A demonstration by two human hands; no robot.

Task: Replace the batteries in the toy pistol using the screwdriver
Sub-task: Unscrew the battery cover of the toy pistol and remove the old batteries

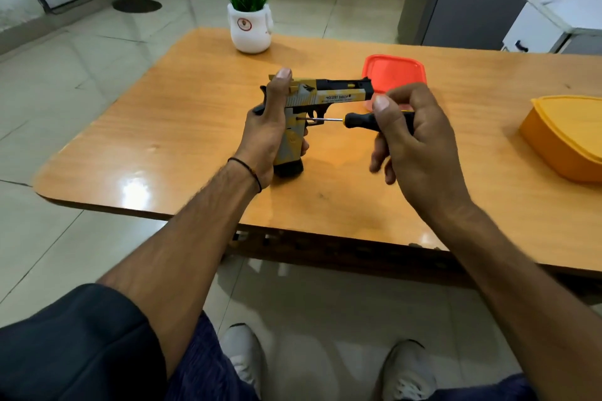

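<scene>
Toy pistol: upright mid-table, grip clasped by left hand. Screwdriver: pinched by right hand, tip at grip screw. Step: unscrewing; next needs steady turning.

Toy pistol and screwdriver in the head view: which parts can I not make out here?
What the screwdriver tip touches on the grip: too small, head view.
Back of the toy pistol grip: hidden by the left hand, head view.
Screwdriver handle end: covered by the right hand, head view.
The orange container: cut off by the right edge, head view.
</scene>
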